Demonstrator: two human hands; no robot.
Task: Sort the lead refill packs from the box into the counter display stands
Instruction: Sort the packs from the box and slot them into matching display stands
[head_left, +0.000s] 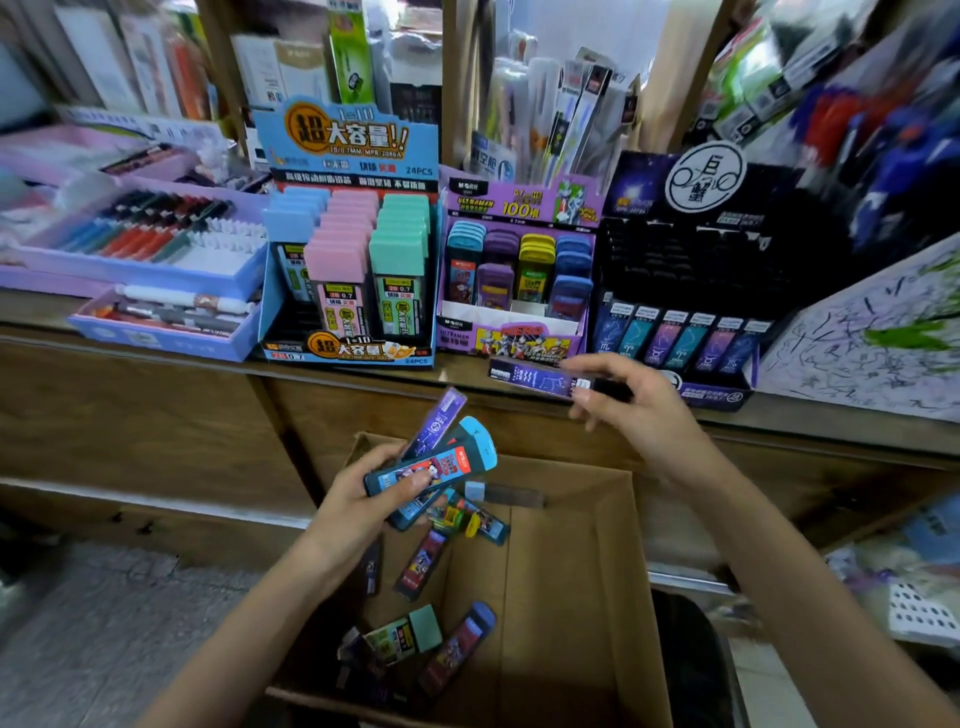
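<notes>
An open cardboard box (571, 597) sits below the counter with several loose lead refill packs (447, 644) on its bottom. My left hand (358, 499) grips a bundle of packs over the box: blue cartoon-print packs (431, 467) and a slim purple one (439, 418). My right hand (634, 410) pinches a slim dark purple constellation pack (535, 378) by one end, level at the counter edge, in front of the black display stand (691, 291). On the counter also stand a blue stand (353, 239) and a purple cartoon stand (519, 270).
Lilac pen trays (140, 244) fill the counter's left part. A scribbled test sheet (872, 332) lies at the right. Shelves crowded with stationery rise behind the stands. The wooden counter front (156, 415) drops to a grey floor at the left.
</notes>
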